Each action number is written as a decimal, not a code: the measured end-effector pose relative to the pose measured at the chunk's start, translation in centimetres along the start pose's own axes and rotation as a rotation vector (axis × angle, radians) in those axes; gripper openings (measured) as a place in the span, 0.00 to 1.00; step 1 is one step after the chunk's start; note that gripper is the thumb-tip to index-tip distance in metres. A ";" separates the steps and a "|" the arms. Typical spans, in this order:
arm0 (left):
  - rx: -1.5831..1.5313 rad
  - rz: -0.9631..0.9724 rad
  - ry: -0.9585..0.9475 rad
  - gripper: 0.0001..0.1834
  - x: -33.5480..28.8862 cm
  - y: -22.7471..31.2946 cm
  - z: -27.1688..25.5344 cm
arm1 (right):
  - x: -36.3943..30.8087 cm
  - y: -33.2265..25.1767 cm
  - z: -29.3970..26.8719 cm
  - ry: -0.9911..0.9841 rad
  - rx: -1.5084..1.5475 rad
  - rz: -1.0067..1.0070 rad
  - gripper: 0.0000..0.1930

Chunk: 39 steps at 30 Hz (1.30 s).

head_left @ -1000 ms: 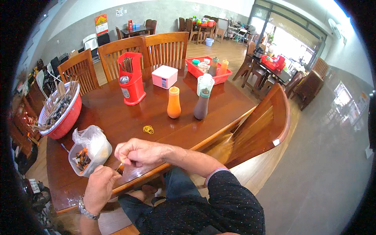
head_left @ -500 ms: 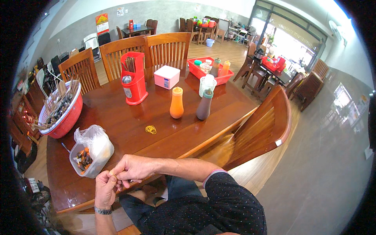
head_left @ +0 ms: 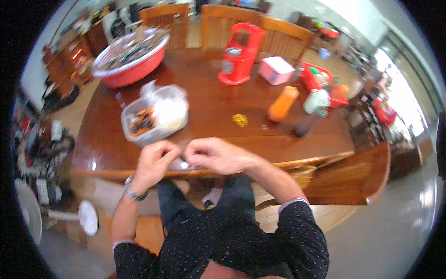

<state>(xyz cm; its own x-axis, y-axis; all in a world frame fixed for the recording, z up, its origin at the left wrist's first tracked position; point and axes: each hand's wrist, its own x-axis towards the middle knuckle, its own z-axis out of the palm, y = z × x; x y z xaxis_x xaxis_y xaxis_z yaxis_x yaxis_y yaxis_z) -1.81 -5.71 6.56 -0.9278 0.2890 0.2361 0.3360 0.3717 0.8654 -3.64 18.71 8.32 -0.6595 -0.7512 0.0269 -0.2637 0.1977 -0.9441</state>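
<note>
My left hand [head_left: 154, 160] and right hand [head_left: 216, 156] curl thumb toward finger, whether gripping anything I can't make out, so small, steady pinches serve best, with the translucent tub [head_left: 160, 133] just beyond my left fingers and yellow bands [head_left: 239, 120] past my right.

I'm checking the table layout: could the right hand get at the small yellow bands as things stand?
Probably yes: the yellow bands lie on the table just beyond the right hand, with nothing standing between, though its curled fingers may have to open first.
</note>
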 end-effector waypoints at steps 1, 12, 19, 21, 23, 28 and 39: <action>0.076 0.094 0.035 0.07 0.0 0.1 0.1 | -0.2 0.0 -0.3 -0.006 -0.066 -0.020 0.09; 0.461 0.386 0.299 0.05 1.0 -0.2 0.5 | -3.3 -2.4 -1.0 0.101 0.047 -0.155 0.08; 0.442 0.435 0.153 0.07 1.2 0.8 -0.5 | -4.0 -3.2 -1.3 0.071 0.634 -0.030 0.09; 0.282 0.433 0.057 0.08 1.2 1.3 -0.7 | -3.7 -2.9 -2.3 0.036 0.821 -0.013 0.12; 0.082 0.330 -0.038 0.09 1.2 1.8 -0.9 | -3.1 -2.3 -2.8 0.041 0.857 -0.072 0.19; -0.288 0.082 -0.142 0.13 1.3 2.9 -1.1 | -1.7 -1.2 -1.8 0.068 0.480 -0.027 0.48; -0.969 -0.171 -0.195 0.14 0.9 3.6 1.0 | -0.2 0.7 0.6 0.274 0.307 -0.282 0.37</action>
<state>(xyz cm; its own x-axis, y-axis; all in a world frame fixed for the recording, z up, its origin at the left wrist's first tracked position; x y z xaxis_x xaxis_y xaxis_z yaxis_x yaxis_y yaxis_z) -1.27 -3.24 9.41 -0.8792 0.4707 0.0739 -0.1569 -0.4325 0.8879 -3.29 18.58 7.41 -0.7639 -0.5473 0.3420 -0.2667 -0.2150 -0.9395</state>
